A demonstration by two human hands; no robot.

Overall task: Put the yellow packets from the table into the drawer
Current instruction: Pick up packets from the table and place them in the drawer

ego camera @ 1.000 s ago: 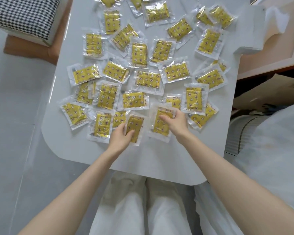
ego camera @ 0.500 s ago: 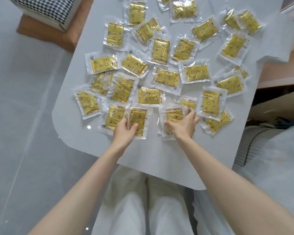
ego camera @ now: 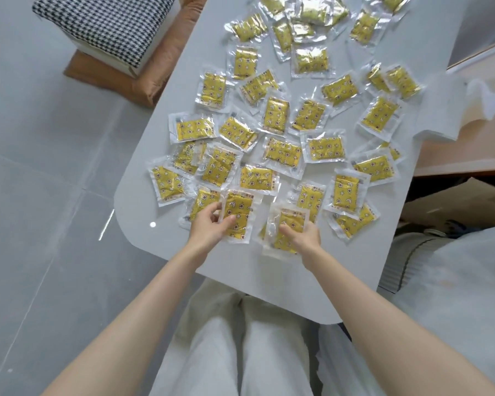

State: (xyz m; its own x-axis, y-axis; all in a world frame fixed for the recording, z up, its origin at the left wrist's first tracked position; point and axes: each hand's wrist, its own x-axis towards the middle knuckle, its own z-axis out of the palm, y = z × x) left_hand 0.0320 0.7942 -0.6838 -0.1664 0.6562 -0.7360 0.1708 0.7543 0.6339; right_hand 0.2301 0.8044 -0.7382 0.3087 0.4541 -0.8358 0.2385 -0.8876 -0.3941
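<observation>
A pale grey surface with rounded corners stands on a grey tiled floor, seen from above by a seated person in white trousers. At the far left, beside the surface, a houndstooth cushion lies on a brown seat. At the right edge sits a cardboard box.

The yellow packets are spread loosely over most of the surface, each a yellow patterned sachet inside a clear wrapper. Some lie apart and many overlap at their edges. The ones farthest away are piled more thickly and glare in the light.

Both bare forearms reach in from the near edge. The left hand grasps the near-left packet, with the thumb laid across its lower front and the fingers curled at its left edge. The right hand grasps the near-right packet, with the thumb over its front and the fingers round its right side. A sliver of another yellow sachet shows just left of that packet's lower edge. Both held packets are at the near side of the spread, just beside each other, over the surface. Whether either is lifted clear of it cannot be told.
</observation>
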